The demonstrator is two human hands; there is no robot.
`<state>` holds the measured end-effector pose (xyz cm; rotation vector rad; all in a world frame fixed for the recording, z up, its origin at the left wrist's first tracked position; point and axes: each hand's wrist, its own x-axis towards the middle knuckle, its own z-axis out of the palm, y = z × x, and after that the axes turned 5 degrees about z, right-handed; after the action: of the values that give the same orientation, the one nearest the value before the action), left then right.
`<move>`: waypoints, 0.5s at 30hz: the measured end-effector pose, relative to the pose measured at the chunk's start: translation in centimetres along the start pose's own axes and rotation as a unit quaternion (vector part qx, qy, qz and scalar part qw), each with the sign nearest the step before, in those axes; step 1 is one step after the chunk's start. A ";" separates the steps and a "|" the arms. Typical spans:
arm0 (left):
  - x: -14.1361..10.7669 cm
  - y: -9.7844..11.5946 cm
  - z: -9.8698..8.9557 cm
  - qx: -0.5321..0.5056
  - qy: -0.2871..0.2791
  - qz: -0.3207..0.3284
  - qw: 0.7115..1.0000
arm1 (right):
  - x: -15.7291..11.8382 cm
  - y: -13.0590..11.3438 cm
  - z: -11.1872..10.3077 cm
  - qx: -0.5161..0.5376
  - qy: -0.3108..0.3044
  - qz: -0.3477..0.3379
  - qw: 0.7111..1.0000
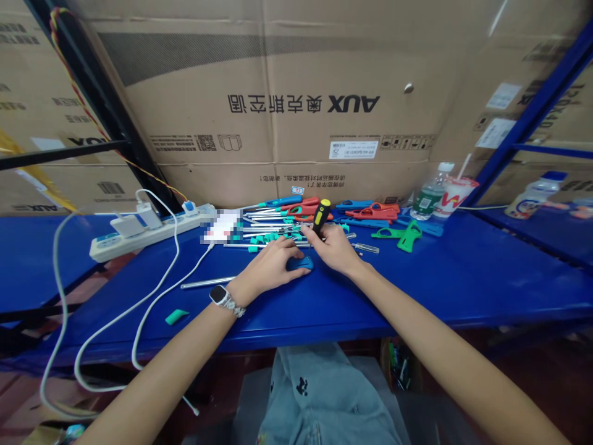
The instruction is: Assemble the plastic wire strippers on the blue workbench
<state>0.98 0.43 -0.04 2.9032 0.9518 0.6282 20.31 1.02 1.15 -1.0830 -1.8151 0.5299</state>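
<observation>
Black screwdriver (320, 216) clasped near-upright in right hand (337, 248); left hand (273, 262), palm down, pinches blue handle (301, 264).

blk/ylw handle (321, 215) partly hidden by r hand (337, 248)

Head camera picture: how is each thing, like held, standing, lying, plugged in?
Yellow-black tool: held in right hand
Blue handle: held by left hand
White adapter: plugged into power strip
Green-labelled bottle: upright, capped
Cup: upright, straw in
Blue-capped bottle: capped
Watch: worn, screen dark
Small green piece: lying loose
</observation>
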 end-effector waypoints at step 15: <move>0.0 0.2 -0.1 -0.022 0.033 -0.011 0.999 | -0.4 -0.4 -0.1 0.027 0.015 0.008 0.999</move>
<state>1.03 0.29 0.10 2.8470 0.9631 0.7380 20.31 0.43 1.28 -1.0651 -1.7578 0.5668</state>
